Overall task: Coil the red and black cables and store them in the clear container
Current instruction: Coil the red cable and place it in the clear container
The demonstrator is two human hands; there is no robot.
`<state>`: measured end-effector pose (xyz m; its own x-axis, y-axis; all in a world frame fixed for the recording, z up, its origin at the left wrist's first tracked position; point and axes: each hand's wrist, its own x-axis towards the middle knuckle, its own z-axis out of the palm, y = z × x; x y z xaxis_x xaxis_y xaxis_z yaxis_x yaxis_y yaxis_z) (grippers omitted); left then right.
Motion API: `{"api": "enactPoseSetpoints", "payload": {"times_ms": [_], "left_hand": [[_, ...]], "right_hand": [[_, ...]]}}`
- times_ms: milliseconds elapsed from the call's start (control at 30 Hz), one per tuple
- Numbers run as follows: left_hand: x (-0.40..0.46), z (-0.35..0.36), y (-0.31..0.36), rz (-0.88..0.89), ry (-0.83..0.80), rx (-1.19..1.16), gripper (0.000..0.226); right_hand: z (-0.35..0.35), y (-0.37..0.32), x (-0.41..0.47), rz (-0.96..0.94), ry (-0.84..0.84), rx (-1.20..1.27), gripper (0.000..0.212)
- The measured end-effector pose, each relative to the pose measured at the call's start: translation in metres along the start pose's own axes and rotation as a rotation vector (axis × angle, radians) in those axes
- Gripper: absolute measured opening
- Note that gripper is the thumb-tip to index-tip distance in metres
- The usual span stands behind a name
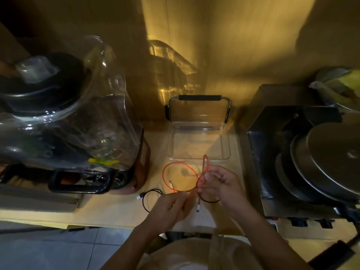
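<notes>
Now, you are looking down at a pale wooden table (109, 209) set against a yellowish wall, with grey floor tiles showing at its near edge on the left. At the far left stands a large clear blender jug (81, 121) with a black lid (41, 82) and a black handle (78, 182); a yellow strip on it carries no writing you can read. Beside it on the table lies the black cable (151, 197), loosely looped, its plug pointing left. Your left hand (168, 208) has its fingertips pinched on the red cable (180, 177), which forms a loop just ahead of your hands. Behind that loop sits the clear container (198, 141), open, nothing visible inside it, with its lid (198, 110) tilted up at the back on a black-gripped wire handle. Your right hand (223, 185) is curled round gathered strands of the red cable, whose white plug hangs down between your hands. At the far right a metal appliance (276, 152) holds stacked round metal pans (327, 158)
</notes>
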<state>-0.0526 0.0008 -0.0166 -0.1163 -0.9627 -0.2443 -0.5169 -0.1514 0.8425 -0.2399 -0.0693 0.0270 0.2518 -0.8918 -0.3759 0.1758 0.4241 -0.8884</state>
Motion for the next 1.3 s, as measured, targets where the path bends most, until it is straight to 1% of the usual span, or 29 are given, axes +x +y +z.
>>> {"api": "enactPoseSetpoints", "payload": {"times_ms": [67, 233, 333, 467, 567, 633, 700, 767, 833, 900, 967, 1067, 1167, 1300], "left_hand": [[-0.003, -0.002, 0.003, -0.015, 0.021, -0.046, 0.059], [-0.01, -0.007, -0.002, -0.069, 0.084, -0.07, 0.057], [-0.014, -0.01, -0.007, -0.126, 0.116, -0.184, 0.057], [-0.013, -0.015, -0.002, -0.086, 0.171, -0.348, 0.057], [-0.013, -0.021, -0.003, -0.156, 0.18, -0.476, 0.06], [-0.012, -0.023, -0.005, -0.198, 0.157, -0.573, 0.065], [-0.01, -0.026, -0.005, -0.212, 0.116, -0.721, 0.065], [-0.008, -0.03, -0.004, -0.219, 0.071, -0.878, 0.059], [-0.009, -0.033, -0.002, -0.211, 0.034, -0.994, 0.047], [-0.01, -0.035, -0.002, -0.165, 0.023, -1.031, 0.036], [-0.011, -0.036, -0.001, -0.122, 0.001, -1.066, 0.036], [-0.009, -0.037, 0.008, -0.067, -0.035, -1.18, 0.032], [-0.005, -0.038, 0.021, -0.049, -0.062, -1.282, 0.032], [0.002, -0.042, 0.029, -0.057, -0.103, -1.355, 0.031]], "right_hand": [[-0.005, -0.003, 0.001, -0.006, 0.01, 0.026, 0.013], [-0.012, -0.016, 0.0, -0.028, 0.038, 0.117, 0.016], [-0.016, -0.022, 0.0, -0.025, 0.046, 0.165, 0.016], [-0.02, -0.03, 0.002, -0.007, 0.083, 0.233, 0.017], [-0.019, -0.035, 0.003, 0.025, 0.103, 0.313, 0.013], [-0.018, -0.036, 0.003, 0.049, 0.112, 0.362, 0.01], [-0.018, -0.037, 0.005, 0.072, 0.116, 0.439, 0.006], [-0.018, -0.036, 0.006, 0.09, 0.114, 0.52, 0.005], [-0.018, -0.034, 0.008, 0.118, 0.114, 0.544, 0.003], [-0.017, -0.03, 0.01, 0.156, 0.136, 0.537, 0.005], [-0.016, -0.026, 0.012, 0.221, 0.183, 0.55, 0.009], [-0.014, -0.02, 0.014, 0.314, 0.255, 0.575, 0.012], [-0.012, -0.018, 0.015, 0.343, 0.285, 0.578, 0.013], [-0.011, -0.02, 0.015, 0.342, 0.301, 0.544, 0.012]]}}
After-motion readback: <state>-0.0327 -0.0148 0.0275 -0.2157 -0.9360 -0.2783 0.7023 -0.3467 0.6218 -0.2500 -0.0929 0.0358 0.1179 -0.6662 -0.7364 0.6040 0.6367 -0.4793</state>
